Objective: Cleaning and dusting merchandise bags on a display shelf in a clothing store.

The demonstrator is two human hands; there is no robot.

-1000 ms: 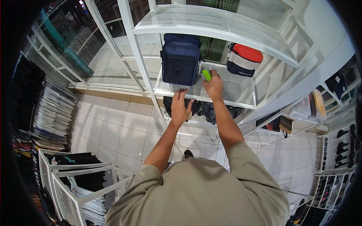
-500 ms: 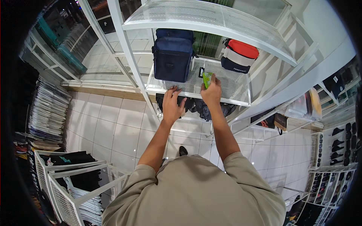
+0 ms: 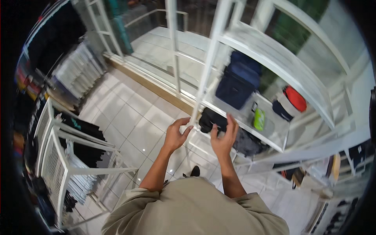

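Observation:
My left hand (image 3: 177,134) is raised over the tiled floor, thumb and fingers apart, holding nothing. To its right, my right hand (image 3: 225,138) also hangs open, fingers spread, in front of the white mesh shelf (image 3: 277,145). On that shelf lies a bright green packet (image 3: 259,119), apart from both hands. A navy backpack (image 3: 239,83) stands at the shelf's left end. At the right end sits a small red, white and navy bag (image 3: 289,103). Dark bags (image 3: 247,143) rest below the shelf, partly hidden by my right hand.
An upper white shelf (image 3: 282,64) overhangs the bags. Its frame post (image 3: 207,66) rises right of the glass front. At left stands a white rack (image 3: 64,170) with black and white folded clothes; further back hang pale garments (image 3: 80,72). Tiled floor (image 3: 135,113) lies between.
My right hand has let go of the green packet, which now lies on the shelf. Both hands have drawn back from the shelf. The view has turned left.

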